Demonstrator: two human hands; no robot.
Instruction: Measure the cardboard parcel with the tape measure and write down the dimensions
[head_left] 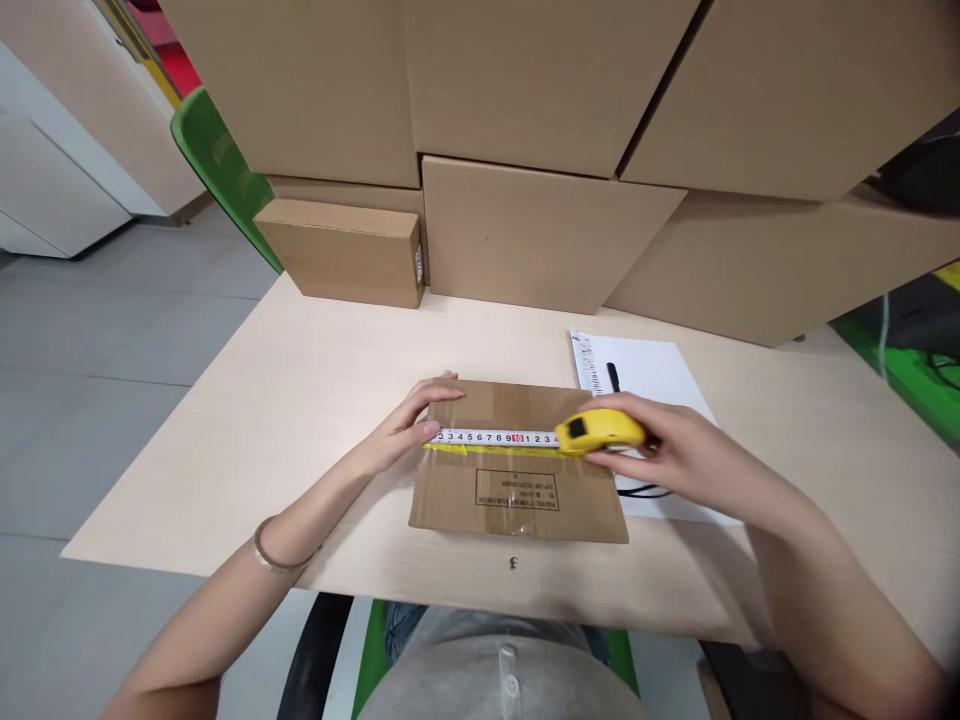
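A small brown cardboard box (450, 500) lies flat on the table in front of me, with clear tape and a printed label frame on its top. My right hand (660, 440) grips a yellow tape measure (607, 430) over the box's right part. The white blade runs left across the top, its red 10 mark near the middle. My left hand (412, 415) is at the box's left edge, thumb pressed on the blade's end and fingers along the far left corner. A yellow strip shows just below the blade.
Under the box's right side lies a spiral notebook (660, 365) with a black pen (613, 377) on it and a black cord loop (641, 491). A closed carton (352, 250) and large stacked cardboard boxes (525, 235) line the table's back. A green chair (217, 160) stands behind at left.
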